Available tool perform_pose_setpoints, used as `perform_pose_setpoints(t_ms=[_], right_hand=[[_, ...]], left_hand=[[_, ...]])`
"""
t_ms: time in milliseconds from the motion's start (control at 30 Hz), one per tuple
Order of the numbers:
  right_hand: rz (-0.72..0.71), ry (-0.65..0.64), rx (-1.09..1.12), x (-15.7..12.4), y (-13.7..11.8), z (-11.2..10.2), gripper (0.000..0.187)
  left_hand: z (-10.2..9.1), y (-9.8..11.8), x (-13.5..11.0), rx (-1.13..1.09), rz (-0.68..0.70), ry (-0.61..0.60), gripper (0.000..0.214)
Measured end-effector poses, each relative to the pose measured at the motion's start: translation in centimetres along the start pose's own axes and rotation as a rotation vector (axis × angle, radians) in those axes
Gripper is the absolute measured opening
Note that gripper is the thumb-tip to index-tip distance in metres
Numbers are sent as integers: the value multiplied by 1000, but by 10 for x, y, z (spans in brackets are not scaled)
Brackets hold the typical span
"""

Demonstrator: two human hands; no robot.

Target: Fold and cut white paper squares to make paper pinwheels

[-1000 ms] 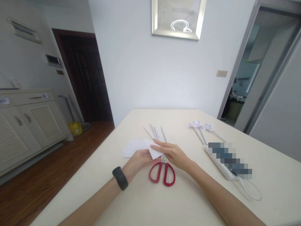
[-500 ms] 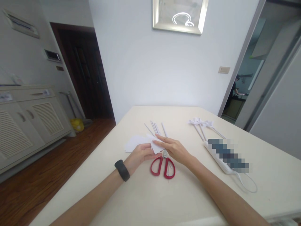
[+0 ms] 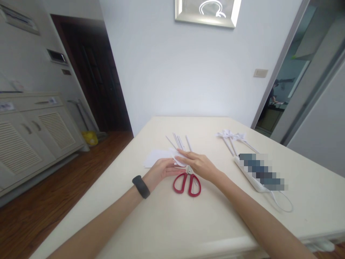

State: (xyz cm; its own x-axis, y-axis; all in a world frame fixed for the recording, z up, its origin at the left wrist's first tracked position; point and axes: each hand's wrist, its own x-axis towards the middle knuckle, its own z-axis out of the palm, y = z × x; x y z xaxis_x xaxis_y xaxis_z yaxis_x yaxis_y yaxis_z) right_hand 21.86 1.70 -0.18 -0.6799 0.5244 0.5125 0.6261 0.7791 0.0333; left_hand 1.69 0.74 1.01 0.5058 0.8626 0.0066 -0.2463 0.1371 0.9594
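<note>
My left hand, with a black band on its wrist, pinches the near edge of a small folded white paper on the cream table. My right hand lies on the same paper with fingers stretched flat, pressing it down. More white paper sheets lie just left of my hands. Red-handled scissors rest on the table directly below both hands, blades hidden under my right hand. Several thin white paper sticks fan out just beyond my fingers.
White paper pieces on sticks lie at the right back of the table. A white power strip with its cable lies to the right. A low cabinet stands left; a doorway opens at right.
The view has tipped downward, so everything sits higher in the frame. My hands stay on the paper; the right fingers have flattened it lower against the table.
</note>
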Motion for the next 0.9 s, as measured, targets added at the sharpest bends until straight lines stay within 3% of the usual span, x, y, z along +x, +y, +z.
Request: perform_pose_setpoints(t_ms=[233,400,567,700,900], right_hand=[[24,-12,19,2,-7,-5,61],[38,-16,109,5,-13,-10,62],[233,-45,394,7,-17,-15,56],[421,-3,602,9,-18,-11,57],[476,88,683,12,-19,-12,30]], left_hand=[[-3,-2,0,102,-7,-21,20],[-8,-5,1,188,6,49,21],[-11,-5,4,261,8,90,21],[-6,-3,3,302,-11,38,26],[8,0,-2,315,-103,-29,32]])
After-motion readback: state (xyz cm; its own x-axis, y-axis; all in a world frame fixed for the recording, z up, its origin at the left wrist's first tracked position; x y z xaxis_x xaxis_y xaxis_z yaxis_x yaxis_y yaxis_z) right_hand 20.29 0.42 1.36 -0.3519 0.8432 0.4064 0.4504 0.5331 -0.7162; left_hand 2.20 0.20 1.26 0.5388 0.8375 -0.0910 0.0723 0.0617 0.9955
